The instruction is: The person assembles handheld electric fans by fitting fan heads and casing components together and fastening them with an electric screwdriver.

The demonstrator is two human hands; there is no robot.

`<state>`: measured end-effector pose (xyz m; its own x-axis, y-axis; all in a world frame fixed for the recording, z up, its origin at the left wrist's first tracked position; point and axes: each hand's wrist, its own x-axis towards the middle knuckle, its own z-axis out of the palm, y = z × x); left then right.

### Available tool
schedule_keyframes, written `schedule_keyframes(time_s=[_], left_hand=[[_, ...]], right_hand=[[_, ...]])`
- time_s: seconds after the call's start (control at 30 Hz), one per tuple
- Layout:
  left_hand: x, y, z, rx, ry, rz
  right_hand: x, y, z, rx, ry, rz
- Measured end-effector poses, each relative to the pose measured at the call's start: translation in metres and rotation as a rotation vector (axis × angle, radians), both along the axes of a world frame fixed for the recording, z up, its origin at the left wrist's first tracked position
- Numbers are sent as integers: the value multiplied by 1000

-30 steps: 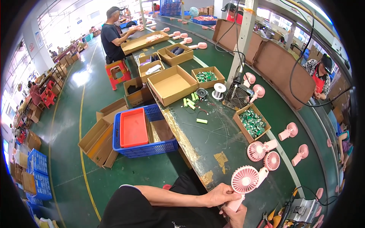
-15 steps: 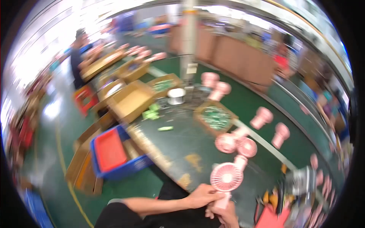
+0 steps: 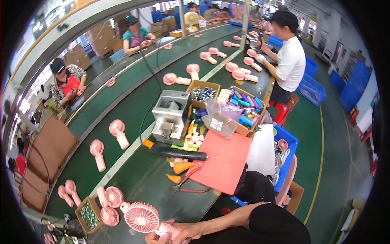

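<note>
A pink handheld fan (image 3: 141, 218) with a round slatted guard is in both my hands, low in the view, its head toward the left. My right hand (image 3: 186, 231) is closed round its handle, the forearm coming in from the right. At the bottom edge my left hand (image 3: 153, 238) also grips the handle; most of it is cut off. Just beyond the held fan, two more pink fans (image 3: 114, 197) lie on the dark green bench. A small box of green circuit boards (image 3: 88, 214) stands beside them.
A red mat (image 3: 222, 160), pliers (image 3: 189, 189) and a black electric screwdriver (image 3: 183, 154) lie ahead. Behind are a grey metal machine (image 3: 170, 116) and a box of coloured battery cells (image 3: 247, 106). Pink fans lie along the green conveyor (image 3: 150, 97). A co-worker in white (image 3: 290, 59) stands farther right.
My view has swung to the right, bringing the red mat, tools and machine to the middle. The fan stays in both hands and now appears lower and farther left.
</note>
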<state>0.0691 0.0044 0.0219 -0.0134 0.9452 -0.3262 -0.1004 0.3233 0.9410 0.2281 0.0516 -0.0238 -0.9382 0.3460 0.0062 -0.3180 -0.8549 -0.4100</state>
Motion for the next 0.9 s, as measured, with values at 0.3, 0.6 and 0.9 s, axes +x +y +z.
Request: schedule_keyframes(time_s=[0.3,0.6,0.9], left_hand=[[27,71,-2,88,-20,-220],[25,87,-44,107,-116,-125],[23,79,-27,187,-214,-101]], right_hand=[[14,33,-12,-75,45,-222],[4,48,-31,-102,8,-238],[-16,33,-47,-165,-40,-209]])
